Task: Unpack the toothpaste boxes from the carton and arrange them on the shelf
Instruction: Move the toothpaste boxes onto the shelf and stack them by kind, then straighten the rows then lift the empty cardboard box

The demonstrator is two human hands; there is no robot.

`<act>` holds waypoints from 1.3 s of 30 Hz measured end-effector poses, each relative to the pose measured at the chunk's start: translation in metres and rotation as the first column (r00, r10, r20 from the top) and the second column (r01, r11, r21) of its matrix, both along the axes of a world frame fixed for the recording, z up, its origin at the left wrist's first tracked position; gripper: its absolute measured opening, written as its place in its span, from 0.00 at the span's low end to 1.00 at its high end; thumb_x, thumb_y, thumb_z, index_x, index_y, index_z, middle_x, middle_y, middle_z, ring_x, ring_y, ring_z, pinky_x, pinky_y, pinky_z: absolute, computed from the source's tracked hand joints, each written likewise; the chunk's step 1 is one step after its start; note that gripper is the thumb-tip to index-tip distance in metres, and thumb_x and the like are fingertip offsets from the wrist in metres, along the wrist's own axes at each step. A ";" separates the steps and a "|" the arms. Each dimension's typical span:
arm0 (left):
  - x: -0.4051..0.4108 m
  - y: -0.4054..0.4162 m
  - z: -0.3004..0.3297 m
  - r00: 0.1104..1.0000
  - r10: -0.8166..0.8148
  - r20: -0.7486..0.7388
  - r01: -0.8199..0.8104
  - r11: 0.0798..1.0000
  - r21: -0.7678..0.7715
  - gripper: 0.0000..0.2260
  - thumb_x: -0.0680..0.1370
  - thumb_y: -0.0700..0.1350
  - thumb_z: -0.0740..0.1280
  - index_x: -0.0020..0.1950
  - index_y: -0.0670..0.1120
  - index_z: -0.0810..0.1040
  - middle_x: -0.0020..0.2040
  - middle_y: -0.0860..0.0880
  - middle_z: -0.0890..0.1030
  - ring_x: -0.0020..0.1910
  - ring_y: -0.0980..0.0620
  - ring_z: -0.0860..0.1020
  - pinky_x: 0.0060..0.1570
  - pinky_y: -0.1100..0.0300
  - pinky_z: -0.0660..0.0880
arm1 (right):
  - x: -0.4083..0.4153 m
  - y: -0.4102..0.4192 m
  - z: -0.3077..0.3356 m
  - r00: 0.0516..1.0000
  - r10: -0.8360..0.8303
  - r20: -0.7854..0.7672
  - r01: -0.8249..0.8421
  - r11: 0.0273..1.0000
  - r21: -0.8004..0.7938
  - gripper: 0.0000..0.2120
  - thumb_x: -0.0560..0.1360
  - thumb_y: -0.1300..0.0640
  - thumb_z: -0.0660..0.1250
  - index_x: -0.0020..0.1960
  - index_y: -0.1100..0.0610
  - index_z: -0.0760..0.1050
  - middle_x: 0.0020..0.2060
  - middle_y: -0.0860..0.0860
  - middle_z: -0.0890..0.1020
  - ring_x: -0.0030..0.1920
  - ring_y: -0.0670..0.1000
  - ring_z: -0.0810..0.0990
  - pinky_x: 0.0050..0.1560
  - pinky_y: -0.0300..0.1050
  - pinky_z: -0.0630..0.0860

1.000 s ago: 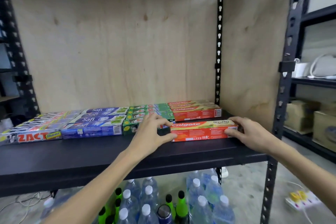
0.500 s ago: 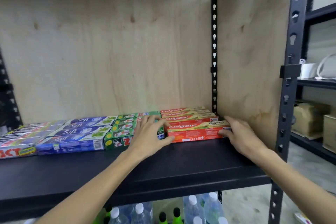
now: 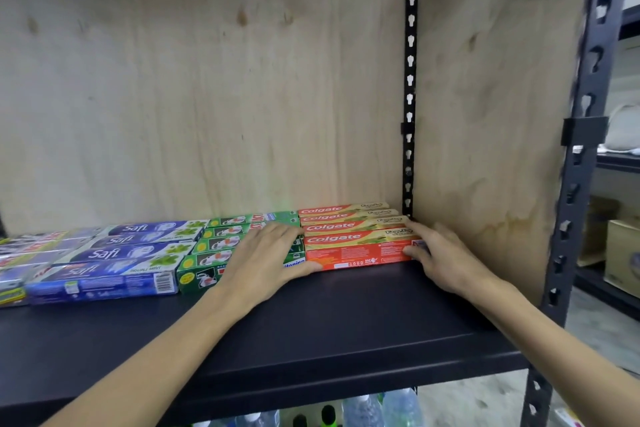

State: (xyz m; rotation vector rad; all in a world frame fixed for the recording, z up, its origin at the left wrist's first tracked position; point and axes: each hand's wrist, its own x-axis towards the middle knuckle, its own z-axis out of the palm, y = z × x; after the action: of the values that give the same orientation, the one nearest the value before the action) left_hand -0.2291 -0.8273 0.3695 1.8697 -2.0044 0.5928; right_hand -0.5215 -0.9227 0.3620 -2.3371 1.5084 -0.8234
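Pushed back since 1 s ago, the front Colgate box [image 3: 358, 250] now touches its row. Left hand [image 3: 266, 253] & right hand [image 3: 443, 253] press its ends, fingers near-straight. Four brand rows done on shelf [image 3: 311, 333]; carton not visible.

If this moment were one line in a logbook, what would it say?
step: placing | front Colgate box in red row | left hand at left end | right hand at right end | shelf
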 end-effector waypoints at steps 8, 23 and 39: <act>0.007 -0.009 -0.002 0.994 0.025 0.106 -0.026 1.000 0.002 0.46 0.68 0.81 0.45 0.74 0.52 0.69 0.72 0.55 0.74 0.72 0.54 0.69 0.68 0.55 0.66 | -0.001 -0.005 -0.004 0.999 0.018 0.030 -0.019 1.000 0.004 0.28 0.82 0.49 0.63 0.80 0.48 0.59 0.56 0.51 0.66 0.66 0.55 0.70 0.67 0.43 0.64; -0.007 0.015 0.001 0.998 0.060 0.004 -0.060 0.998 -0.023 0.40 0.72 0.75 0.56 0.73 0.48 0.72 0.71 0.49 0.76 0.71 0.48 0.72 0.69 0.52 0.66 | 0.001 0.021 -0.003 1.000 -0.031 0.003 0.031 0.988 -0.151 0.32 0.77 0.44 0.69 0.78 0.45 0.61 0.62 0.57 0.68 0.67 0.57 0.63 0.69 0.51 0.64; -0.025 0.125 -0.025 0.937 -0.063 -0.343 0.013 0.989 -0.146 0.29 0.79 0.63 0.63 0.74 0.48 0.66 0.68 0.51 0.73 0.68 0.49 0.69 0.67 0.52 0.68 | 0.018 0.167 -0.044 0.908 0.159 0.387 -0.035 0.951 -0.309 0.32 0.76 0.45 0.70 0.76 0.52 0.64 0.52 0.48 0.69 0.56 0.46 0.69 0.61 0.39 0.68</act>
State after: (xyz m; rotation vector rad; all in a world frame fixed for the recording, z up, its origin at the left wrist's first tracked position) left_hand -0.2538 -0.7026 0.3449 1.7087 -1.7185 0.3528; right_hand -0.5035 -0.7559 0.3180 -2.2147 1.1434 -1.4900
